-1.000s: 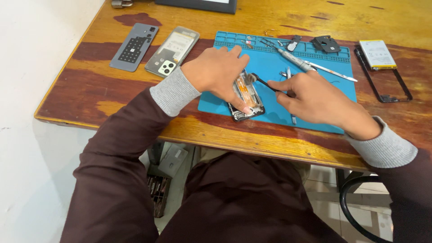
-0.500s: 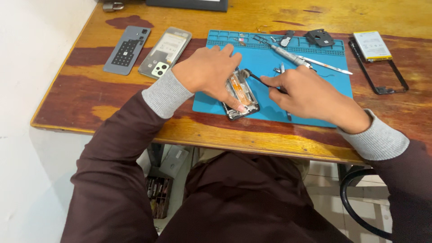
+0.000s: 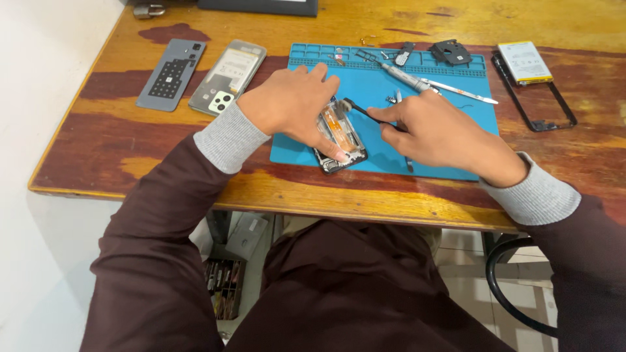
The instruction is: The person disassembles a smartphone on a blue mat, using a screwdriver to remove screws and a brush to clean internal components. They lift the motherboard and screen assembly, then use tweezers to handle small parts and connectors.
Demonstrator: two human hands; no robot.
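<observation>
An opened phone body (image 3: 342, 140) lies on a blue work mat (image 3: 450, 146) on the wooden table. My left hand (image 3: 293, 104) lies flat on the phone's left side and pins it down, thumb along its lower edge. My right hand (image 3: 433, 127) pinches a thin black tool (image 3: 364, 109) whose tip reaches the phone's upper right corner. An orange strip shows inside the phone between my hands.
Left of the mat lie a grey back cover (image 3: 171, 73) and a phone (image 3: 228, 76) face down. A screwdriver (image 3: 407, 77), small parts and a black piece (image 3: 450, 52) sit on the mat's top. A yellow battery (image 3: 524, 62) rests on a black frame (image 3: 555, 107) at right.
The view has shifted slightly. My right hand moved the tool tip a little toward the phone's upper edge. My left hand stays on the phone.
</observation>
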